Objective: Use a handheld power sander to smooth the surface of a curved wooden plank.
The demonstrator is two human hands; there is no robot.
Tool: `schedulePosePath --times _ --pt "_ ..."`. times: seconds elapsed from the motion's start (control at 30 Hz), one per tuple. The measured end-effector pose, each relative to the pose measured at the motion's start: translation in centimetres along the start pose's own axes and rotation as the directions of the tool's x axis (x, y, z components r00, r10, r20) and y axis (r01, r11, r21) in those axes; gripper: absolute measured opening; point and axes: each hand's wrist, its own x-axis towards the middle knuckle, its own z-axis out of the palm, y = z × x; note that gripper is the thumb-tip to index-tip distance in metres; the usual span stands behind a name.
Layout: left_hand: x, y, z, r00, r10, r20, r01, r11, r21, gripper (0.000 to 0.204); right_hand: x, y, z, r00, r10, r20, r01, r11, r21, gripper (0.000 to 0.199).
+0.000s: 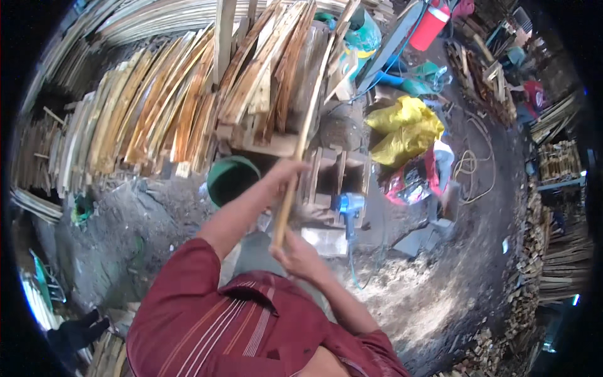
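A long, thin wooden strip (308,125) runs slantwise away from my body, its near end close to my shirt. My left hand (287,177) is closed on it farther along, while my right hand (299,256) grips it close to the near end. To the right of the strip stands a wooden frame (312,179) with open compartments. On its near right part rests a blue nail gun (350,207), a thin hose trailing from it. A dark green bucket (217,169) stands beyond my left forearm.
Rows of wooden slats (144,100) lean along the far left. A yellow sack (405,129) and a pink-and-white bag (424,179) lie to the right of the frame. Farther right are a coiled rope (466,164) and a long heap of wood offcuts (526,251).
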Motion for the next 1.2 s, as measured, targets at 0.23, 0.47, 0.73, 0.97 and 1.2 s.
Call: schedulePosePath --times 0.23,0.47,0.73,0.97,1.2 --pt "-6.2 -4.9 0.4 0.952 0.298 -0.075 -0.307 0.910 -0.279 0.036 -14.6 9.2 -4.7 0.991 0.098 0.090 -0.093 0.994 -0.055 0.047" --pt "-19.1 -14.2 -4.1 0.732 0.611 -0.300 -0.434 0.758 0.486 0.095 -22.8 18.0 -7.5 0.877 0.479 0.038 -0.476 0.877 -0.062 0.048" --pt "-20.8 -15.7 -5.7 0.838 0.541 -0.071 -0.369 0.659 0.656 0.096 -5.8 15.7 -11.4 0.945 0.252 -0.207 -0.057 0.753 0.656 0.050" --pt "-12.1 -11.9 -7.5 0.935 0.277 0.221 -0.325 0.421 0.847 0.084 4.2 18.8 -10.7 0.659 0.678 -0.326 0.416 0.032 0.909 0.068" --pt "-4.8 -14.4 -13.4 0.956 0.147 0.252 -0.292 0.494 0.819 0.085 6.1 24.6 -7.1 0.775 0.620 -0.122 0.012 0.179 0.984 0.055"
